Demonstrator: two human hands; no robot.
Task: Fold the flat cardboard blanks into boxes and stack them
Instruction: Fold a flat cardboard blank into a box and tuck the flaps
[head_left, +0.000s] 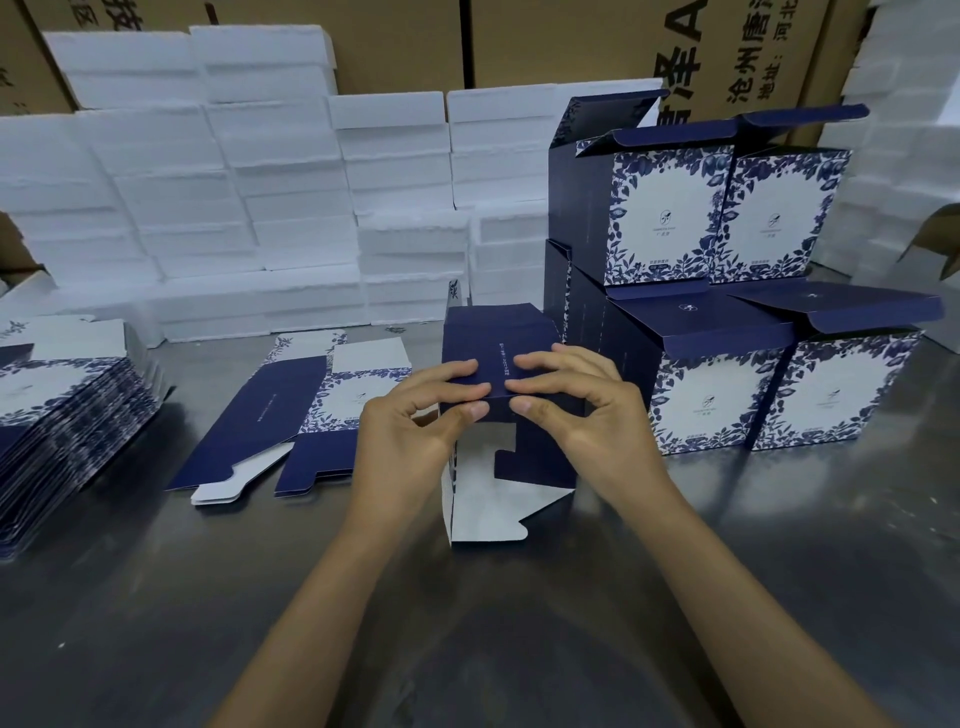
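Both hands met at the centre of the view on the half-formed box (501, 410). The left hand (410, 431) and the right hand (587, 415) each pinched its near top edge, fingers curled over the dark top panel and thumbs pressed on the front face, thumb tips almost touching. The box sat directly between the hands, equally near to each, its long axis running from 6 to 12 o'clock, away from the person, with the open end toward 6 o'clock. There, white-backed flaps (483, 514) hung loose and unclosed onto the steel table (727, 597); the judgement was that tucking them was the pending step. The board looked thin and matte, navy outside, white inside, with sharp creases. At 9 o'clock lay one flat blank (291, 415), and further out at 9 o'clock a thick pile of blanks (67, 415). At 2 o'clock stood finished boxes (727, 312), stacked two high, cube-shaped, floral-printed, lids ajar. White foam blocks (234, 208) filled 11 to 12 o'clock.
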